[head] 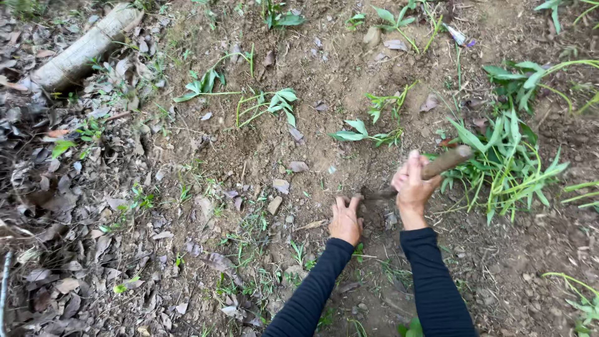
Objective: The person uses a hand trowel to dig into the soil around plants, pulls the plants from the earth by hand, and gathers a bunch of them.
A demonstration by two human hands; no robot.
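Both dark-sleeved arms reach forward; left hand [345,221] flat, fingers spread; right hand [412,185] in closed grip.

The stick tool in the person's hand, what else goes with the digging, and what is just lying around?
In use:
right hand gripping the wooden-handled tool
left hand pressed on the soil where the tool's end digs in

Just lying about:
pale log at top left
dry leaves
leafy weeds
small stones

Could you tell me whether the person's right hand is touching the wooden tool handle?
Touching: the head view shows the right hand wrapped around the wooden handle, fingers closed on it with no gap.
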